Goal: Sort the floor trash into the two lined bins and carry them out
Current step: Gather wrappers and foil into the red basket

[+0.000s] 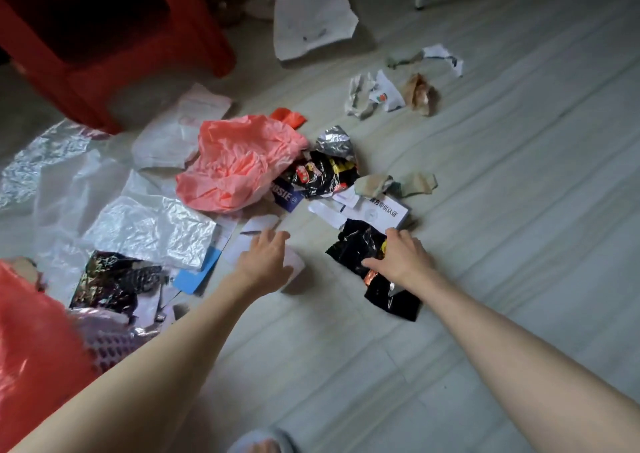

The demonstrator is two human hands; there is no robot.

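Currently both arms reach fwd over the floor (485, 210), which is littered w/ trash.

1. Left hand (265, 262): fingers spread and relaxed, palm down on a white paper slip (294, 262) lying on the floor. Released; no grip seen.
2. Right hand (401, 258): palm down on a black wrapper (353, 245), thumb out to the left, fingers bent over the wrapper's far edge. Whether it is clamped or only pressing: cannot tell.
3. Black wrapper: flat on the floor, crumpled, orange print showing beside the thumb; its near end sticks out below the wrist.
4. Trash, centre: pink bag (239, 165), crumpled, touching a second dark snack wrapper (322, 175) w/ silver foil (336, 143) at its far side. White printed card (381, 212) just beyond the right hand.
5. Trash, left: clear plastic sheet (86, 189) spread wide; blue card (197, 276) and a dark foil pack (110, 279) on its near edge.
6. Trash, far: white paper sheet (311, 16); paper scraps (377, 96) and a brown wad (420, 94) well apart from the hands.
7. Bin (114, 342): mesh wall partly visible at lower left, w/ a red liner (31, 348) over it. Second bin not seen.
8. Red stool (104, 54) at upper left.
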